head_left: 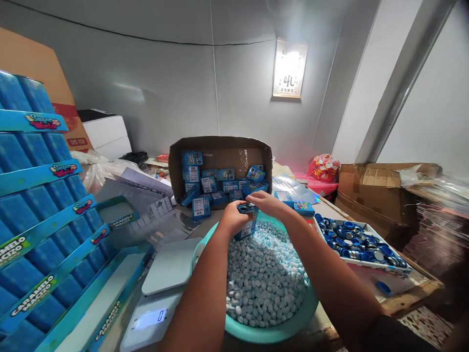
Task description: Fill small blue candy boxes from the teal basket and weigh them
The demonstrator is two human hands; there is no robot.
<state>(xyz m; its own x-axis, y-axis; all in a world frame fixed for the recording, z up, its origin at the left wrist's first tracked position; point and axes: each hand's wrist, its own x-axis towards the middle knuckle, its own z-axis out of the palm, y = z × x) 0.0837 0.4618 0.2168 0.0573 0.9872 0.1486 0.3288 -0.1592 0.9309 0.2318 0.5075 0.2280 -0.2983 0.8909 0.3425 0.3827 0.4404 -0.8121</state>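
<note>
My left hand [234,221] grips a small blue candy box [249,229], upright over the near end of a turquoise basin [269,337]. My right hand [270,204] is at the top of that box, its fingers bent together; whatever they pinch is hidden. Pale blue and white candy tablets [267,283] fill the basin beneath both hands. Just beyond the hands, a brown cardboard carton [220,144] lies with its open side facing me, holding several blue candy boxes [208,185]. One more blue box [201,207] stands at its front edge.
At left rise stacked display trays [47,210] of blue packs, with an open tray [98,303] beside them. A digital scale [172,269] sits left of the basin. To the right, a white box [366,266] holds blue and silver caps [351,239]; one loose cap [383,287] lies nearby.
</note>
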